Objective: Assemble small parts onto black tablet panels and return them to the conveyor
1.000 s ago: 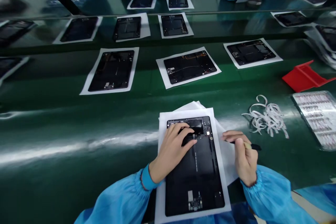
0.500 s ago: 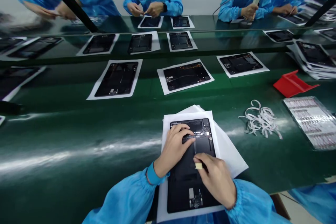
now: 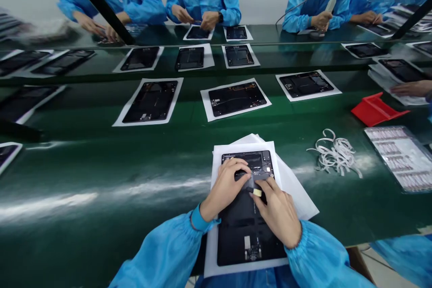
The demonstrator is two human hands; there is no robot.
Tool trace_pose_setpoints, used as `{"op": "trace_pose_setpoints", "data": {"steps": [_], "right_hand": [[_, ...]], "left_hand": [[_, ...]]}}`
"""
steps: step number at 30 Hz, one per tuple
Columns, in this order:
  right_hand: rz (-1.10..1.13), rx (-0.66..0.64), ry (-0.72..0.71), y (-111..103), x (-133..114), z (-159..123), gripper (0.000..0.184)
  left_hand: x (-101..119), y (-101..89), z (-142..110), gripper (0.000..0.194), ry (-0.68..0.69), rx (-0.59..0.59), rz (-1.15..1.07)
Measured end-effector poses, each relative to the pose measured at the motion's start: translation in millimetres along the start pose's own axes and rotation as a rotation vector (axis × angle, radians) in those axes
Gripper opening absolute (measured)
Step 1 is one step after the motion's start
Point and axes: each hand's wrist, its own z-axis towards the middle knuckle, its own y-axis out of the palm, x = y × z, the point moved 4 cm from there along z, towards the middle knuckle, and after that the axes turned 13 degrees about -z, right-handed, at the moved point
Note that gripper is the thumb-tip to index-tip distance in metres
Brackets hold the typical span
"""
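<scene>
An opened tablet, black with its inner parts showing, lies on white paper sheets at the table's near edge. My left hand rests over its upper part. The thumb and forefinger meet at the middle of the tablet; what is between them is too small to make out. My right hand is just right of them, with a small black-and-yellow piece between thumb and fingers, close above the tablet. A thin strip runs down the tablet's middle towards a small circuit board near its lower end.
Several opened tablets on white paper lie along the green table. To the right are curled white strips, a red holder and a clear tray of small parts. Co-workers in blue sit opposite; one's hand reaches in at right.
My right hand has moved up the tablet, bringing the black-and-yellow piece nearer my left fingertips. My left thumb and forefinger have closed together. A co-worker's hand has appeared at the right-hand stack.
</scene>
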Motion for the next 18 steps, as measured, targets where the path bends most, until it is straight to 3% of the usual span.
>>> {"op": "trace_pose_setpoints", "data": {"steps": [3,7,10,16,18], "right_hand": [[0.0,-0.011,-0.016,0.9,-2.9,0.6,0.022],[0.058,-0.018,-0.023,0.6,-1.3,-1.1,0.02],[0.102,0.004,-0.008,-0.4,6.4,-4.4,0.015],[0.203,0.05,0.015,-2.1,13.0,-5.1,0.018],[0.271,0.078,0.023,-5.9,11.7,-3.1,0.026]], "left_hand": [[-2.2,-3.2,-3.5,0.009,0.055,0.046,0.052],[-7.3,2.1,-10.0,0.031,0.151,0.043,0.281],[-10.7,9.5,-14.8,0.027,0.209,0.054,0.337],[-11.8,11.0,-14.7,0.013,0.14,0.124,0.165],[-1.8,6.2,-18.6,0.006,0.191,0.137,0.026]]}}
